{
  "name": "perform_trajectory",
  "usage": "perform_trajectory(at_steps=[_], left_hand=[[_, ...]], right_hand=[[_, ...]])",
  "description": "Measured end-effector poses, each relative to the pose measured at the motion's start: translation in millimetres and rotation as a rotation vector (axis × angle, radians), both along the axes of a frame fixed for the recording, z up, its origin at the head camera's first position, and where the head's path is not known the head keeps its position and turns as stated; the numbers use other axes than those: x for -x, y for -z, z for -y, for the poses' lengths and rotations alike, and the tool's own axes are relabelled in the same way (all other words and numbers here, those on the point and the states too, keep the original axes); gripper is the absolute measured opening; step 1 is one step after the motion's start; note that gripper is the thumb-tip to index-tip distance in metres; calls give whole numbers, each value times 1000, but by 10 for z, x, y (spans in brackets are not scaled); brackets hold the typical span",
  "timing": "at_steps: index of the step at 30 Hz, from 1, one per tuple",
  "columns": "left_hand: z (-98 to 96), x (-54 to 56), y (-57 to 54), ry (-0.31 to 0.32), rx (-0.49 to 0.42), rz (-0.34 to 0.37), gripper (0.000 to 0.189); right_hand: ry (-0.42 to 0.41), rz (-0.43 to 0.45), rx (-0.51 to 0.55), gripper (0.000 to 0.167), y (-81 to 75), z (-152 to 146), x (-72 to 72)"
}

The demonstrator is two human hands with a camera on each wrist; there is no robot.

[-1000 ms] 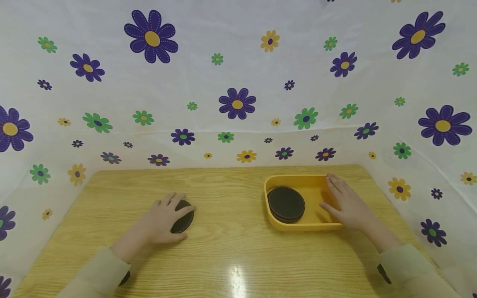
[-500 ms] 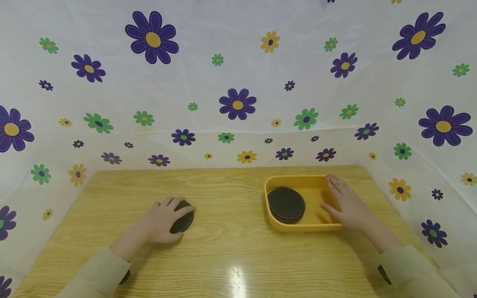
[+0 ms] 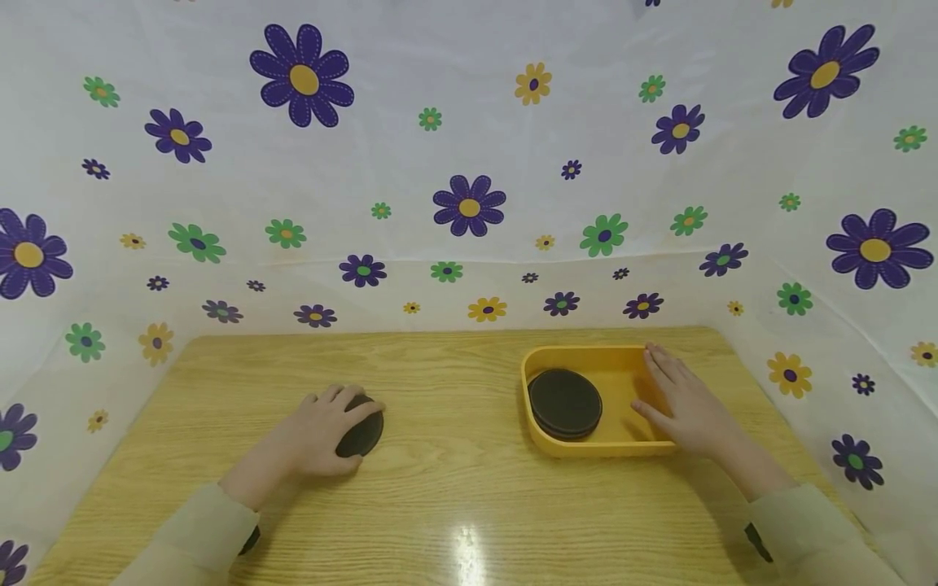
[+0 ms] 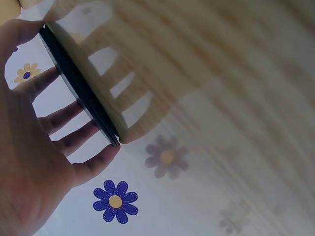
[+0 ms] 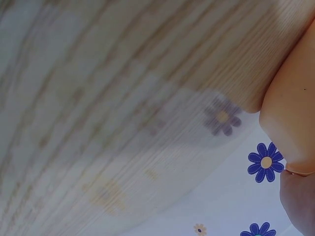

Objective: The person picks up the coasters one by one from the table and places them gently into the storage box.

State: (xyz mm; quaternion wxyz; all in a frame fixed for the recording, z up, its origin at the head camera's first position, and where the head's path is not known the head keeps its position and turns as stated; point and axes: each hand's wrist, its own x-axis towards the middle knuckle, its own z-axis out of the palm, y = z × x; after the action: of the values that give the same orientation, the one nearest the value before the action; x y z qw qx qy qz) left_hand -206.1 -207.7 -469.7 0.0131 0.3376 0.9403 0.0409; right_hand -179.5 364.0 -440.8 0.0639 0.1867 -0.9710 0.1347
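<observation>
In the head view, my left hand (image 3: 318, 431) is spread over a black round coaster (image 3: 362, 431) on the left of the table. The left wrist view has thumb and fingertips curled to the coaster's edge (image 4: 78, 86), gripping it; the edge seems to show thin layers. My right hand (image 3: 692, 403) rests on the right side of a yellow rectangular bin (image 3: 597, 447). Its fingers lie straight near the far right corner, with the thumb over the inside. Stacked in the bin's left half are black discs (image 3: 564, 400). Only part of a right finger (image 5: 298, 199) appears beside the bin wall (image 5: 290, 93).
A wood-grain table (image 3: 454, 488) carries everything. White cloth with printed flowers (image 3: 396, 171) stands at the back and both sides. Between the left hand and the bin lies a stretch of table. Dark bits show under both sleeves (image 3: 205, 521).
My left thumb and fingers have drawn in round the black coaster. The right hand and the bin have stayed in place; the head view shifts slightly.
</observation>
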Motion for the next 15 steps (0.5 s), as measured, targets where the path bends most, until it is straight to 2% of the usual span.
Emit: perform_trajectory(at_steps=[8, 15], left_hand=[[-105, 65, -14, -11, 1, -3, 82], [-251, 126, -55, 11, -16, 11, 85]], right_hand=[[4, 28, -6, 86, 12, -19, 9], [9, 31, -10, 86, 4, -12, 4]])
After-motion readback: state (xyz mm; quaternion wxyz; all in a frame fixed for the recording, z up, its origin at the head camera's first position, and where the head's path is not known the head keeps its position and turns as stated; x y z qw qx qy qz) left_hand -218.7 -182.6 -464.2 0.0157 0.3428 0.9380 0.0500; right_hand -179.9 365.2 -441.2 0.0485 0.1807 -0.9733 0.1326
